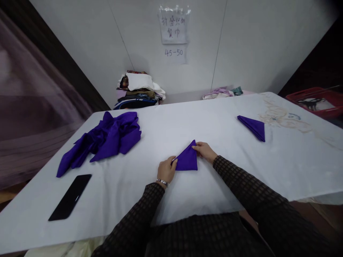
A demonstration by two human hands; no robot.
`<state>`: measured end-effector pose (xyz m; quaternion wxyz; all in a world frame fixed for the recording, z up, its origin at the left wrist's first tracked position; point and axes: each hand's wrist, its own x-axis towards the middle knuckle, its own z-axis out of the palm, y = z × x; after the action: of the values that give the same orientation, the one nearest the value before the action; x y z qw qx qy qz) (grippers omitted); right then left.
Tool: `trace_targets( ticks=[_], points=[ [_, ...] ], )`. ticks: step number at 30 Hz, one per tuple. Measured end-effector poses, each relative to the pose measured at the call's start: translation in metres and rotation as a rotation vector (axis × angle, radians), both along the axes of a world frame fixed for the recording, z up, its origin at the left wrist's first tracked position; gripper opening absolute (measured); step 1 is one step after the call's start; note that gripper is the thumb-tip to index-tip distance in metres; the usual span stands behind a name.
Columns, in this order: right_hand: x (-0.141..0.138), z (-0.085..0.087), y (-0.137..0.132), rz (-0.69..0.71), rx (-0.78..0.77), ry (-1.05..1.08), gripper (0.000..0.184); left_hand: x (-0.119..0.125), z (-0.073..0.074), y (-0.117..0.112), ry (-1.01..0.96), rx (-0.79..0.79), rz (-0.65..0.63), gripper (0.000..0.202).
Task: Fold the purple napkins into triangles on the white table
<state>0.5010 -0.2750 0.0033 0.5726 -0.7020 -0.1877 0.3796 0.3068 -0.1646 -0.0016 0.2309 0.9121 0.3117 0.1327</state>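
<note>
A purple cloth napkin (188, 160), folded into a triangle, lies on the white tablecloth in front of me. My left hand (167, 169) pinches its left corner between thumb and fingers. At the upper right corner, my right hand (205, 151) grips the fabric with its fingertips. Another purple napkin (253, 127), folded to a triangle, rests farther right, apart from both hands. To the left lies a loose heap of crumpled purple napkins (115, 137).
A black phone-like slab (70, 197) lies at the table's left front. Behind the table's far edge stand a pile of folded clothes (140, 89) and some lilac fabric (219, 92). A red basket (316, 100) is beyond the right edge. Paper signs (174, 26) hang on the wall.
</note>
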Motion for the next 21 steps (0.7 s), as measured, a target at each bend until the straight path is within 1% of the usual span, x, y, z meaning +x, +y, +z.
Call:
trace_targets(
  ticks=[4, 8, 12, 18, 21],
  points=[
    [0.006, -0.006, 0.005, -0.023, -0.016, -0.080, 0.006, 0.003, 0.001, 0.001, 0.052, 0.014, 0.044, 0.032],
    [0.011, -0.008, 0.006, -0.022, -0.048, -0.162, 0.006, 0.004, -0.003, 0.003, -0.008, 0.030, 0.044, 0.032],
    [0.014, -0.007, 0.007, 0.007, -0.094, -0.247, 0.005, 0.002, -0.009, 0.005, -0.079, 0.047, 0.036, 0.030],
    [0.017, -0.006, 0.007, 0.066, -0.163, -0.338, 0.006, 0.001, -0.010, 0.006, -0.048, 0.061, 0.023, 0.031],
    [0.018, -0.006, 0.006, 0.070, -0.203, -0.385, 0.008, 0.001, -0.011, 0.006, -0.048, 0.065, 0.015, 0.031]
  ],
)
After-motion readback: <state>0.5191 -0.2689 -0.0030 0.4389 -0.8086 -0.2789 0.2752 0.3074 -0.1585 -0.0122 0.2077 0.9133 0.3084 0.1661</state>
